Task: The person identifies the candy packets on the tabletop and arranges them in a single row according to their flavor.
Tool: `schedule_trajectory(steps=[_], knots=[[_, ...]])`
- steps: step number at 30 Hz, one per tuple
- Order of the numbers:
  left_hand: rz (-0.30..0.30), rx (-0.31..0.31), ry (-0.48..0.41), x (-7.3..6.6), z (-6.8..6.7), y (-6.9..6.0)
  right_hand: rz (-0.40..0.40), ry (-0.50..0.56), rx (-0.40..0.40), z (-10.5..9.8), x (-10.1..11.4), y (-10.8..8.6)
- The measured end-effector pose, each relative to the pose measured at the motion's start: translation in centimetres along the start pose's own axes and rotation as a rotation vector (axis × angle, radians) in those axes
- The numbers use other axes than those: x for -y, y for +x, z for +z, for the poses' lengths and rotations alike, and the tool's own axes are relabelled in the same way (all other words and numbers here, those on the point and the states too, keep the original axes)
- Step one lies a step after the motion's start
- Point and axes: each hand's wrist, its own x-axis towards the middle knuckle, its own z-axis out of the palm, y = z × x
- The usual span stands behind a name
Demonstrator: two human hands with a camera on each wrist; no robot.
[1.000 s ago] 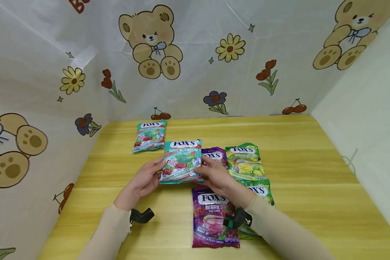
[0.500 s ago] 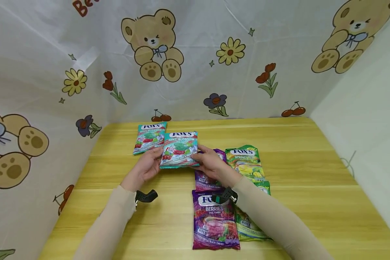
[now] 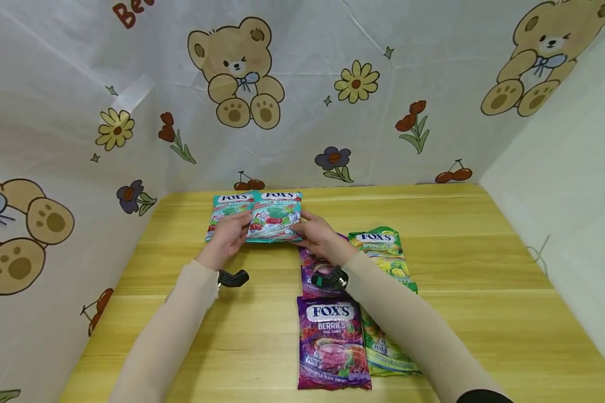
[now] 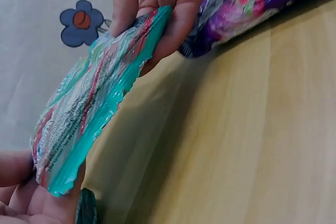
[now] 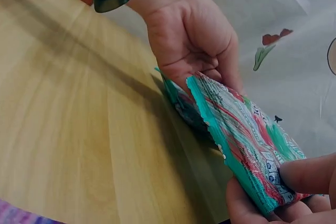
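Note:
A teal FOX'S Mint Blossom candy bag (image 3: pixel 274 219) is held between both hands above the back of the table. My left hand (image 3: pixel 231 232) pinches its left edge, and my right hand (image 3: pixel 319 234) pinches the right edge. Tilted, the candy bag (image 4: pixel 92 100) hangs off the wood in the left wrist view, with a shadow below. A second Mint Blossom bag (image 3: pixel 231 207) lies on the table just left of it, partly hidden by the left hand. In the right wrist view that other bag (image 5: pixel 181 103) shows behind the held one.
Two purple Berries candy bags lie in a column, one in front (image 3: pixel 333 347) and one behind (image 3: pixel 313 271). To their right are a Spring Tea bag (image 3: pixel 378 246) and another green-yellow bag (image 3: pixel 387 352), partly under the right forearm. A bear-print cloth wall (image 3: pixel 292 151) borders the wooden table (image 3: pixel 484 280).
Both hands have carried the held Mint Blossom bag away from me and slightly left, bringing it beside the other Mint Blossom bag. The purple and green bags stay put.

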Motion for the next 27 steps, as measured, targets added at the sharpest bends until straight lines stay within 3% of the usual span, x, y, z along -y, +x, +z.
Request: schedule_trajectory(steps=[3,7,12,19,23,27], knots=[[-0.026,-0.023,0.045,-0.5,-0.1,0.6,0.007,-0.036,-0.017,0.1,0.2,0.8],[-0.046,-0.002,0.079,-1.0,-0.1,1.4,0.008,-0.089,-0.025,0.1,0.6,1.7],[-0.026,0.016,0.124,-1.5,-0.1,2.3,-0.001,-0.122,-0.057,0.1,1.2,2.9],[0.013,-0.056,0.264,-2.0,0.5,2.9,0.018,-0.164,-0.149,-0.1,1.5,4.2],[0.040,-0.105,0.273,-2.1,0.9,3.0,0.014,-0.237,-0.186,-0.4,1.3,4.8],[0.029,-0.180,0.269,-2.1,1.1,3.0,-0.006,-0.308,-0.202,-0.5,1.2,5.2]])
